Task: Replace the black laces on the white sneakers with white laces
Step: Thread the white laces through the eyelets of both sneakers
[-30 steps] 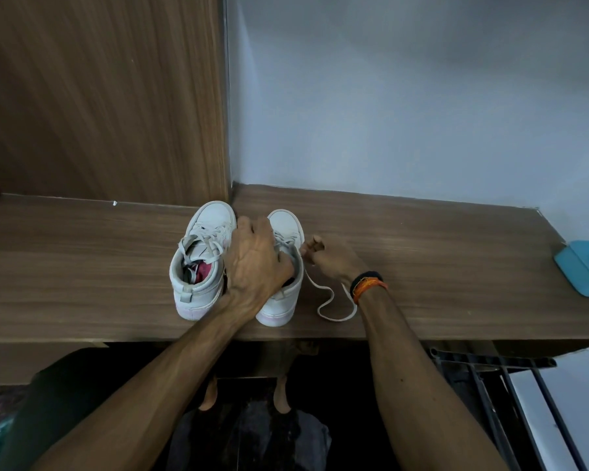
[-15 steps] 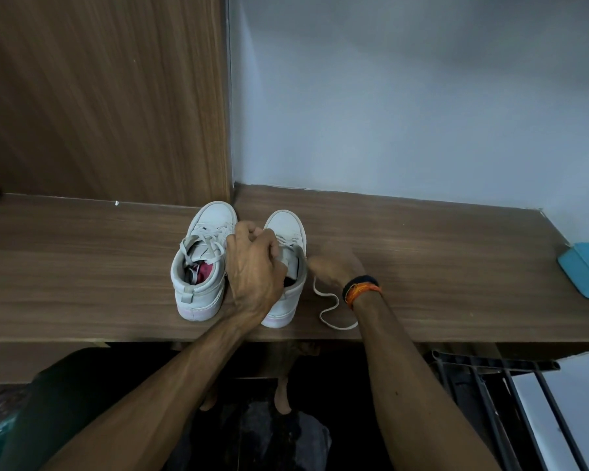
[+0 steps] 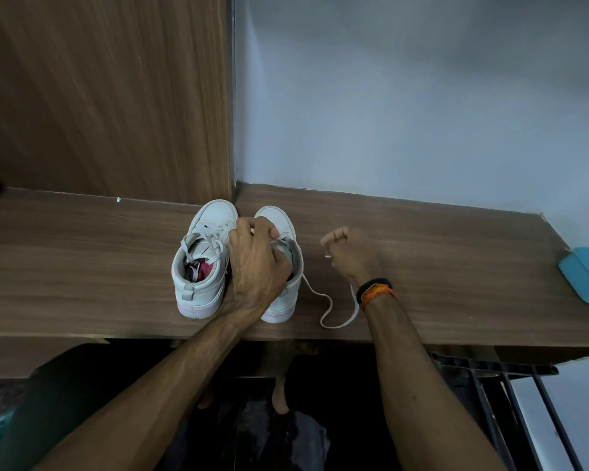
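Two white sneakers stand side by side on a wooden shelf (image 3: 82,266), toes towards the wall. The left sneaker (image 3: 203,263) carries white laces and has a red lining. My left hand (image 3: 257,263) lies over the right sneaker (image 3: 279,300), fingers closed on its tongue and upper. My right hand (image 3: 349,254) is to the right of that shoe, pinching the end of a white lace (image 3: 327,309). This lace runs from the shoe, loops over the shelf near its front edge and rises to my fingers. No black lace is visible.
A blue object (image 3: 585,275) lies at the shelf's right end. A wood panel (image 3: 106,96) and a pale wall (image 3: 422,96) stand behind the shoes. Below the shelf's front edge are a dark metal rack (image 3: 497,379) and bare feet.
My right hand has drawn away from the right sneaker towards the right, pulling the white lace out longer. My left hand stays on the shoe.
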